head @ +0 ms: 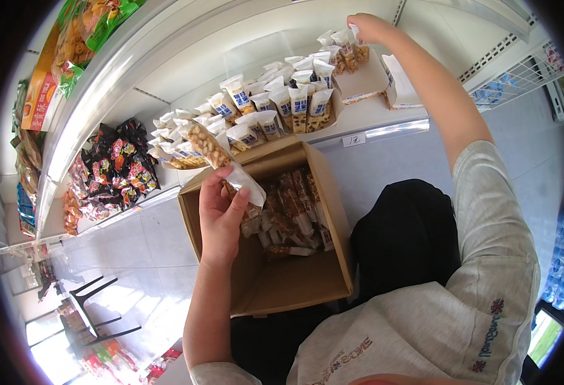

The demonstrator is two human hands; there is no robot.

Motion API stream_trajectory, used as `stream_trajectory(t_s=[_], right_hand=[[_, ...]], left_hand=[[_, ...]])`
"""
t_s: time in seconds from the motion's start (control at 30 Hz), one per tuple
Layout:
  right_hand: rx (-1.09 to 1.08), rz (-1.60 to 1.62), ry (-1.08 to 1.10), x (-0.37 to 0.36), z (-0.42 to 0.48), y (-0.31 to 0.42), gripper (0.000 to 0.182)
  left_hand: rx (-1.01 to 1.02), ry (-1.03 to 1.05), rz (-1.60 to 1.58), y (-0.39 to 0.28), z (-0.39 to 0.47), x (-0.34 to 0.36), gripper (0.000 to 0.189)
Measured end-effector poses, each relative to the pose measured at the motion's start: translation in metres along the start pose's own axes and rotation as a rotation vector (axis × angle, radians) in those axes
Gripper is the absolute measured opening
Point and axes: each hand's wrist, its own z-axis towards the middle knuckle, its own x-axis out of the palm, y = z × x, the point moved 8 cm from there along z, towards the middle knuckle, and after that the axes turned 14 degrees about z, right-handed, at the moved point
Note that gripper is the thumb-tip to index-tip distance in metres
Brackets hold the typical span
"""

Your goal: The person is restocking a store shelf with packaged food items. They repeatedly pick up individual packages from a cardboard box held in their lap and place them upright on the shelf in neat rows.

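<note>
Between the thumb and fingers of my left hand (221, 214) is a wrapped nut bar (209, 144), tilted above the open cardboard carton (347, 221). More wrapped nut bars (291, 207) lie heaped at the far end inside that carton. My right hand (371, 29) reaches to the back of the shelf and grips the white wrapper top of another nut bar (360, 52). This bar stands at the end of a short row in a white display box (366, 86). To its left, a fuller display box (337, 108) holds upright bars packed close together.
An empty-looking white box (402, 79) stands right of the display boxes. Black snack packets (123, 159) fill the shelf's left part. A price tag (354, 140) hangs on the shelf edge. A black-legged chair (87, 308) and packs of bottled water (563, 260) stand farther off.
</note>
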Motion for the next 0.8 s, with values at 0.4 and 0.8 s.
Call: stream_trajectory(t_s=[0.4, 0.8], right_hand=[[0.050, 0.250, -0.261, 0.002, -0.022, 0.004, 0.065], [-0.341, 0.901, -0.095, -0.023, -0.187, 0.174, 0.025]], left_hand=[[0.023, -0.022, -0.009, -0.001, -0.004, -0.005, 0.044], [0.062, 0.201, 0.041, -0.045, -0.018, 0.036, 0.046]])
